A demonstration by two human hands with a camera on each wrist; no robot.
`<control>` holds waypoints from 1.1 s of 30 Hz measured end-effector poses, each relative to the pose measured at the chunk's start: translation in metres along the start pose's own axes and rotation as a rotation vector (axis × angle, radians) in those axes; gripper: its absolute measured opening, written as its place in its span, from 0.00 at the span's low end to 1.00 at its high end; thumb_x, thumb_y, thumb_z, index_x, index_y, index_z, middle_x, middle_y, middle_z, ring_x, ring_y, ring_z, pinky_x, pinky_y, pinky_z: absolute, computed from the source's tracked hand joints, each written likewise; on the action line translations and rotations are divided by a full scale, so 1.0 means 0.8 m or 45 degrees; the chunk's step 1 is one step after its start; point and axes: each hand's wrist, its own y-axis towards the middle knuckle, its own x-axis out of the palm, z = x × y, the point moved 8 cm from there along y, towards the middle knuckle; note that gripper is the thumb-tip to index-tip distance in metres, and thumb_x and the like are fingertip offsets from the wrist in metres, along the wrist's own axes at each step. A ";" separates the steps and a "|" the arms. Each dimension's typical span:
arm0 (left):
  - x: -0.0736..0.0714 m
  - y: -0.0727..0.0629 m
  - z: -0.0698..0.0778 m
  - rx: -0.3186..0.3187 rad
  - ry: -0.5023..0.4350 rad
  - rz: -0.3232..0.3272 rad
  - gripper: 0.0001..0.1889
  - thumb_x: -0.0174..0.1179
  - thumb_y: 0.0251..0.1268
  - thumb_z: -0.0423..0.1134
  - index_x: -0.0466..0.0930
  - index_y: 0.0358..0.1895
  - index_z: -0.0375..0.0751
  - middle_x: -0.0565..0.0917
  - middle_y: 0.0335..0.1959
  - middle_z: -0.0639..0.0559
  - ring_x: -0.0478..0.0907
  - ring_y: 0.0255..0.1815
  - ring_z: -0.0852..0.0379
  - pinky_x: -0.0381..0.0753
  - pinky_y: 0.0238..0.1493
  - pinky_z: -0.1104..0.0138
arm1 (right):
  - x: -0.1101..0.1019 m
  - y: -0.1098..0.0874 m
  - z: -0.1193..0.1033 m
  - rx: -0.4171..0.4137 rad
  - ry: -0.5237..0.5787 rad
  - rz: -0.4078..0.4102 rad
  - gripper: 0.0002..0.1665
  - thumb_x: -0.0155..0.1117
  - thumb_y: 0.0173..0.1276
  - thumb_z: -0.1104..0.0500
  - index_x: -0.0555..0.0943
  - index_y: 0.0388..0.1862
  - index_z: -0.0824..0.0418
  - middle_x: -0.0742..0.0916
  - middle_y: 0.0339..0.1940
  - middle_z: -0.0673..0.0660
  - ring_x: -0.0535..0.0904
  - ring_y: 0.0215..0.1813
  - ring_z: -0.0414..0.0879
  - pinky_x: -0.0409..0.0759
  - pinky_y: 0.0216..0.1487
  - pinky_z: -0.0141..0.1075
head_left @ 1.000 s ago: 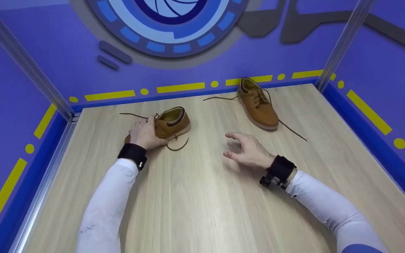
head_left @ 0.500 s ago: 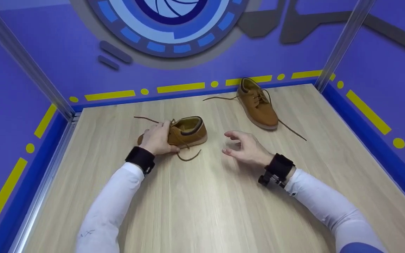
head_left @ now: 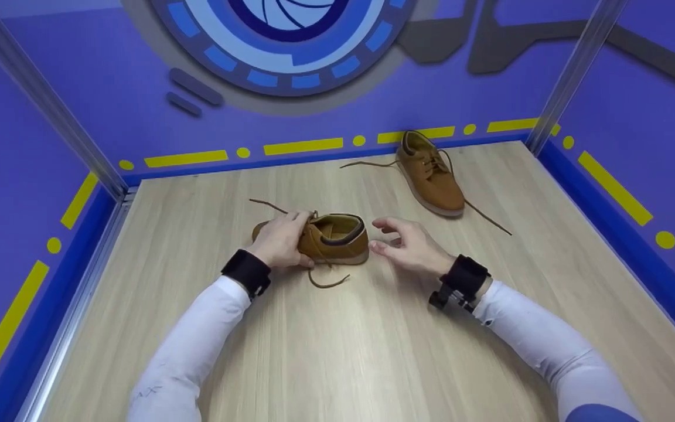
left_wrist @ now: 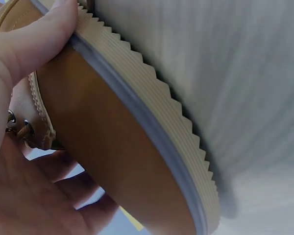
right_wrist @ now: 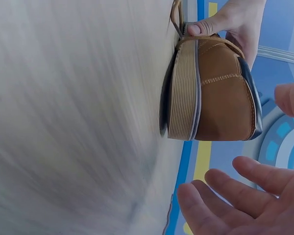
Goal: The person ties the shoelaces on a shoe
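A brown lace-up shoe (head_left: 337, 249) lies in the middle of the table, toe to the left and heel to the right. My left hand (head_left: 282, 240) grips it across the front; in the left wrist view the thumb (left_wrist: 44, 36) presses its side near the pale ridged sole (left_wrist: 152, 98). One loose lace (head_left: 329, 286) curls on the wood in front of it. My right hand (head_left: 411, 246) hovers just right of the heel, fingers spread and relaxed, holding nothing. The right wrist view shows the heel (right_wrist: 223, 105) close to these fingers (right_wrist: 250, 186), with a gap between.
The matching brown shoe (head_left: 431, 176) stands at the back right against the blue wall (head_left: 290, 126), its laces spread to both sides. Metal posts (head_left: 566, 76) mark the corners. The wooden table (head_left: 337, 351) stretches toward me.
My left hand has brought the shoe to the right and nearer to me, so its heel now lies close to my right hand. The right hand has hardly moved.
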 end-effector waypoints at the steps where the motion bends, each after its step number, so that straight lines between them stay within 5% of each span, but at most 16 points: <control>1: 0.001 0.000 0.003 0.012 0.000 -0.006 0.59 0.87 0.41 0.56 0.63 0.78 0.44 0.77 0.70 0.38 0.75 0.70 0.35 0.76 0.70 0.43 | 0.001 0.000 0.000 0.005 0.006 -0.004 0.37 0.70 0.74 0.45 0.76 0.72 0.67 0.82 0.69 0.69 0.81 0.67 0.67 0.84 0.64 0.56; 14: 0.010 -0.001 0.049 0.216 0.038 -0.061 0.58 0.88 0.41 0.49 0.65 0.80 0.49 0.74 0.73 0.41 0.68 0.76 0.38 0.70 0.75 0.43 | 0.013 0.003 -0.012 0.051 0.056 -0.113 0.27 0.58 0.82 0.43 0.82 0.67 0.60 0.88 0.62 0.57 0.85 0.61 0.51 0.82 0.64 0.47; 23: 0.016 -0.005 0.077 0.393 0.005 -0.129 0.56 0.88 0.40 0.41 0.67 0.79 0.57 0.67 0.79 0.38 0.60 0.82 0.34 0.75 0.70 0.38 | 0.034 0.000 -0.012 0.199 0.376 -0.312 0.25 0.51 0.86 0.49 0.84 0.61 0.66 0.91 0.49 0.60 0.86 0.41 0.39 0.86 0.46 0.40; 27: 0.016 -0.007 0.087 0.456 0.139 -0.070 0.52 0.84 0.46 0.35 0.68 0.79 0.56 0.67 0.79 0.36 0.59 0.82 0.29 0.79 0.66 0.38 | 0.043 -0.006 -0.001 0.353 0.573 -0.373 0.27 0.49 0.86 0.47 0.82 0.59 0.69 0.91 0.41 0.59 0.88 0.33 0.43 0.88 0.39 0.39; 33: 0.006 -0.011 0.099 0.505 0.304 0.121 0.40 0.68 0.62 0.23 0.71 0.77 0.52 0.72 0.76 0.37 0.67 0.79 0.34 0.90 0.45 0.46 | 0.055 -0.006 0.011 0.536 0.639 -0.399 0.29 0.47 0.86 0.42 0.80 0.51 0.67 0.90 0.32 0.58 0.89 0.27 0.49 0.89 0.32 0.42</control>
